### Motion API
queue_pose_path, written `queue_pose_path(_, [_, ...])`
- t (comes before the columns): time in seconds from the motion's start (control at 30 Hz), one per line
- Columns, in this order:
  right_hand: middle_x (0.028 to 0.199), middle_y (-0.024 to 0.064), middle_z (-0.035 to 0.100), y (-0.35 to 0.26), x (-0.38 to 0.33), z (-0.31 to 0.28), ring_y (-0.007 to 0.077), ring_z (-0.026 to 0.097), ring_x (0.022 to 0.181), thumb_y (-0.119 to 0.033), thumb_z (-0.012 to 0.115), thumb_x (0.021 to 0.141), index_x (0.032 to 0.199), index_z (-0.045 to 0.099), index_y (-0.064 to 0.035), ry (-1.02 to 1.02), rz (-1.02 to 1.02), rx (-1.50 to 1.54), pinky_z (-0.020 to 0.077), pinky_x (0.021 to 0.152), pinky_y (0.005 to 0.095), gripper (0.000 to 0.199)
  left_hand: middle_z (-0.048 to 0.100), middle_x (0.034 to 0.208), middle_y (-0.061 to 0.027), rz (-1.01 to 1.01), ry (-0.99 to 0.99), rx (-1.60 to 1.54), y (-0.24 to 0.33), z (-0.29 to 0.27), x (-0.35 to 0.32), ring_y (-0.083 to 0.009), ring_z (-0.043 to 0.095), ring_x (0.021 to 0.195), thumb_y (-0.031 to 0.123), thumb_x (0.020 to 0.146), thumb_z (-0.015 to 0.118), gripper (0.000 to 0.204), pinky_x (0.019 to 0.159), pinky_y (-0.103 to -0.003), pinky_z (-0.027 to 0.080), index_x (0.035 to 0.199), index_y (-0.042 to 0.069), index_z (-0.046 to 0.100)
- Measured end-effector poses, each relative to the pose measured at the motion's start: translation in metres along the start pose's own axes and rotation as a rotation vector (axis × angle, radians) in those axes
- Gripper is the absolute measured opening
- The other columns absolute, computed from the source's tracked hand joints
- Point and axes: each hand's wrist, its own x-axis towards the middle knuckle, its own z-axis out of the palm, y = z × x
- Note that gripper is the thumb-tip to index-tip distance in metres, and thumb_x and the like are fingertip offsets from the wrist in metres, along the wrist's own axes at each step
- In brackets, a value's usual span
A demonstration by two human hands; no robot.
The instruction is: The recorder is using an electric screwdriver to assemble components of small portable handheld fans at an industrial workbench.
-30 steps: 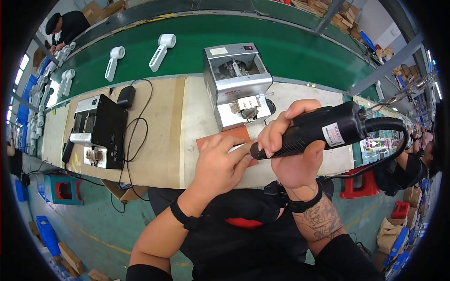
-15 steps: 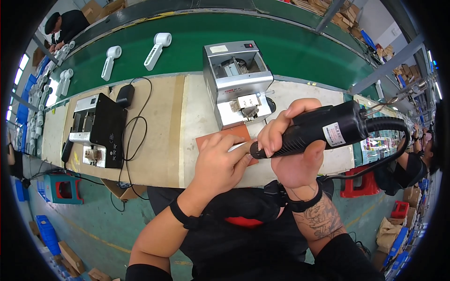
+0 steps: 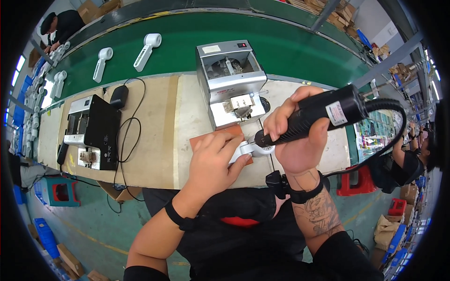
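My right hand point(image 3: 300, 131) is wrapped round a black electric screwdriver point(image 3: 318, 117), tilted, with its tip down to the left. The tip meets or hovers just over a white plastic handle-shaped piece point(image 3: 247, 147) with a round end; contact is hard to tell. Fingers and thumb of my left hand point(image 3: 215, 161) grip that white piece on an orange-brown mat point(image 3: 201, 140). Part of the piece is hidden under my fingers. Just beyond the mat stands a silver screw feeder point(image 3: 232, 86) with loose screws in its open top.
To the left sit a second, black-sided feeder point(image 3: 96, 133) and a black power adapter point(image 3: 119, 97) with its cord. Similar white pieces point(image 3: 147, 51) lie on the green conveyor point(image 3: 183, 51) beyond the table. A thick black cable point(image 3: 398, 136) curves from the screwdriver. Another person point(image 3: 65, 28) works at far left.
The screwdriver and my right hand have risen slightly, showing the tip and the white piece's round end. My left hand keeps its hold. The whole view has shifted a little.
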Motion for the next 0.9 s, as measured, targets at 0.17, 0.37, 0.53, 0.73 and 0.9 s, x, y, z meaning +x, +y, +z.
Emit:
queue_pose_path(0.17, [0.071, 0.0075, 0.057, 0.014, 0.005, -0.004, 0.0146, 0.055, 0.061, -0.053, 0.066, 0.098, 0.119, 0.047, -0.0014, 0.069, -0.024, 0.149, 0.0469, 0.058, 0.0285, 0.058, 0.067, 0.111, -0.0097, 0.002, -0.012, -0.007, -0.001, 0.002, 0.000, -0.0317, 0.063, 0.100, 0.025, 0.080, 0.085, 0.043, 0.090, -0.042, 0.049, 0.116, 0.005, 0.073])
queue_pose_path(0.37, [0.072, 0.0053, 0.052, 0.017, 0.007, -0.009, 0.0153, 0.052, 0.059, -0.069, 0.045, 0.102, 0.121, 0.043, -0.0052, 0.011, -0.009, 0.026, 0.0471, 0.061, 0.0341, 0.067, 0.067, 0.111, -0.0095, 0.009, -0.022, 0.004, -0.003, 0.002, 0.001, -0.0320, 0.062, 0.100, 0.028, 0.080, 0.085, 0.044, 0.090, -0.042, 0.048, 0.115, 0.005, 0.073])
queue_pose_path(0.53, [0.072, 0.0057, 0.052, 0.024, 0.007, -0.011, 0.0153, 0.051, 0.059, -0.068, 0.045, 0.102, 0.121, 0.043, -0.0051, -0.001, -0.001, 0.010, 0.0474, 0.061, 0.0346, 0.066, 0.067, 0.112, -0.0087, -0.001, -0.035, 0.003, -0.003, 0.002, 0.001, -0.0320, 0.062, 0.099, 0.030, 0.080, 0.085, 0.044, 0.089, -0.042, 0.048, 0.115, 0.006, 0.073])
queue_pose_path(0.73, [0.072, 0.0063, 0.053, 0.023, 0.002, -0.004, 0.0147, 0.051, 0.058, -0.071, 0.054, 0.097, 0.120, 0.043, -0.0058, -0.005, 0.039, -0.038, 0.0473, 0.060, 0.0331, 0.070, 0.067, 0.108, -0.0099, -0.002, -0.028, 0.017, 0.000, 0.000, 0.002, -0.0302, 0.063, 0.100, 0.026, 0.082, 0.082, 0.038, 0.087, -0.042, 0.050, 0.113, 0.005, 0.074])
queue_pose_path(0.9, [0.076, 0.0028, 0.060, 0.030, -0.015, 0.005, 0.0089, 0.057, 0.067, -0.041, 0.086, 0.084, 0.118, 0.050, -0.0017, -0.024, 0.125, 0.156, 0.0470, 0.059, 0.0243, 0.063, 0.066, 0.113, -0.0083, -0.017, -0.046, 0.018, -0.003, 0.000, -0.003, -0.0325, 0.061, 0.101, 0.028, 0.080, 0.083, 0.043, 0.090, -0.042, 0.048, 0.116, 0.007, 0.072])
